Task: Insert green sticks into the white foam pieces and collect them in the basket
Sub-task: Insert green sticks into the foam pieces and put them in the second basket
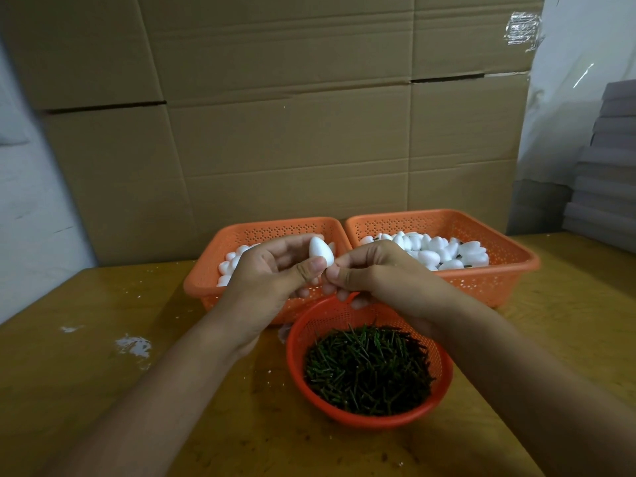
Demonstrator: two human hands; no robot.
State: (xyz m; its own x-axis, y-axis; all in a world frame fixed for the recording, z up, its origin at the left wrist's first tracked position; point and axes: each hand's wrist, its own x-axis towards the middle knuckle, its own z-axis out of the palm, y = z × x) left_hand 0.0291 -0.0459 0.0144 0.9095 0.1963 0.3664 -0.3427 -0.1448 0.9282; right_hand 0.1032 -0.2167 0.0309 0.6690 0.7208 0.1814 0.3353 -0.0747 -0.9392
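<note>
Foam piece (321, 251) sits mid-frame, pinched by the left hand (272, 270) above the left basket (206, 270), long axis near upright, rounded end up. The right hand (371, 270) pinches at its lower end (the stick itself is hidden). An off-axis push could burst the foam's side or snap the stick.
</note>
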